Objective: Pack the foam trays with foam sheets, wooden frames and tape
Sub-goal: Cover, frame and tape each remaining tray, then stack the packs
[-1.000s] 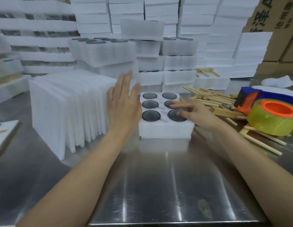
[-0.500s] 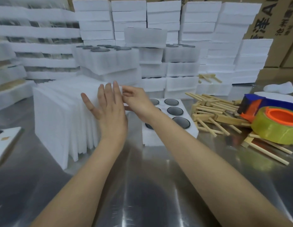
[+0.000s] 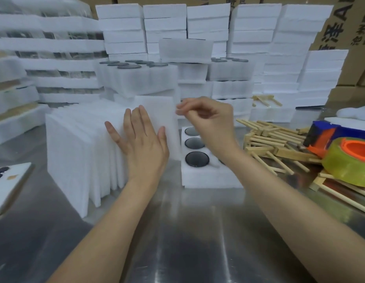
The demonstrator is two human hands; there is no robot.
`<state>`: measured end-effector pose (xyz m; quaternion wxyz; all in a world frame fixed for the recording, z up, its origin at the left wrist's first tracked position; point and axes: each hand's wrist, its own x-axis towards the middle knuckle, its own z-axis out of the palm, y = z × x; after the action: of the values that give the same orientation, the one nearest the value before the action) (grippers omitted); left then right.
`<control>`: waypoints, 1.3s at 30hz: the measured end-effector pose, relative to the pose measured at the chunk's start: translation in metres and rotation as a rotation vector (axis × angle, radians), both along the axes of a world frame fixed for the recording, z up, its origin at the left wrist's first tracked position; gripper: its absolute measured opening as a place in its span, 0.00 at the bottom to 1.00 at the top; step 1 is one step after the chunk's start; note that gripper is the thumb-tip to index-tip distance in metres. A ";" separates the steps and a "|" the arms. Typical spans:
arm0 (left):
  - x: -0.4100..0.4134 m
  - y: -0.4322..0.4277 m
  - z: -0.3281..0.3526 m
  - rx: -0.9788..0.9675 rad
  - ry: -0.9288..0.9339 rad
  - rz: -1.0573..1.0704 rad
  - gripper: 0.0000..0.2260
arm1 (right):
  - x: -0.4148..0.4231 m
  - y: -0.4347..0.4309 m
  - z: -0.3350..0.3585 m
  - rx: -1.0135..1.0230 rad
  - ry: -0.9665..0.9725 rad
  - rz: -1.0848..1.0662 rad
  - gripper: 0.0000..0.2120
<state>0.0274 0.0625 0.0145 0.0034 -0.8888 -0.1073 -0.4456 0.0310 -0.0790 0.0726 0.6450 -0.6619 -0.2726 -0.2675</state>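
A white foam tray with dark round lenses in its wells sits on the steel table at the centre. Left of it stands a row of upright white foam sheets. My left hand lies flat, fingers spread, against the right end of that row. My right hand pinches the top corner of one thin foam sheet, lifted partly out of the row. A pile of wooden frames lies to the right, beside a yellow tape roll on an orange and blue dispenser.
Stacks of white foam trays wall off the back of the table, with cardboard boxes behind at the right. A white phone lies at the left edge. Bare steel table lies in front of me.
My right hand left the tray, crossed to the sheet row and pulled one sheet upward. My left hand shifted onto the end of the row.
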 end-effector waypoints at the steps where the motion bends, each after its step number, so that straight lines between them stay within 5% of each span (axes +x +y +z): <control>1: 0.000 0.000 0.000 -0.004 -0.002 -0.008 0.26 | -0.004 -0.013 0.000 0.041 -0.023 0.005 0.13; 6: -0.005 -0.005 0.002 -0.020 0.008 -0.058 0.23 | -0.005 -0.046 -0.009 -0.165 0.197 -0.026 0.12; 9: -0.007 -0.007 0.001 -0.025 0.024 -0.075 0.23 | -0.003 -0.019 -0.016 -0.363 0.351 0.075 0.26; 13: -0.008 -0.006 -0.001 0.012 0.022 0.001 0.29 | -0.005 0.021 -0.005 -0.426 0.192 0.001 0.23; 20: -0.008 -0.008 -0.004 0.047 0.030 0.000 0.34 | -0.019 -0.011 0.038 -0.202 0.069 -0.378 0.15; 23: -0.006 -0.008 -0.003 -0.002 0.047 -0.078 0.32 | -0.022 -0.057 0.028 0.080 0.029 -0.431 0.11; 28: -0.008 -0.019 -0.011 -0.068 -0.130 -0.526 0.18 | -0.007 -0.125 -0.018 0.407 0.462 -0.106 0.39; 30: -0.012 -0.030 -0.014 -0.152 -0.020 -0.753 0.20 | -0.003 -0.135 -0.034 0.341 0.601 0.086 0.39; 34: -0.021 -0.044 -0.019 -0.528 0.195 -0.955 0.25 | 0.002 -0.123 -0.050 0.099 0.680 -0.026 0.11; 39: -0.011 -0.044 -0.017 -1.056 0.273 -0.936 0.10 | 0.002 -0.122 -0.052 -0.078 0.656 -0.203 0.13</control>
<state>0.0166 0.0181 -0.0029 -0.6050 -0.7723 0.0853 -0.1738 0.0330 -0.2011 0.0205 0.6426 -0.7605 0.0066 -0.0927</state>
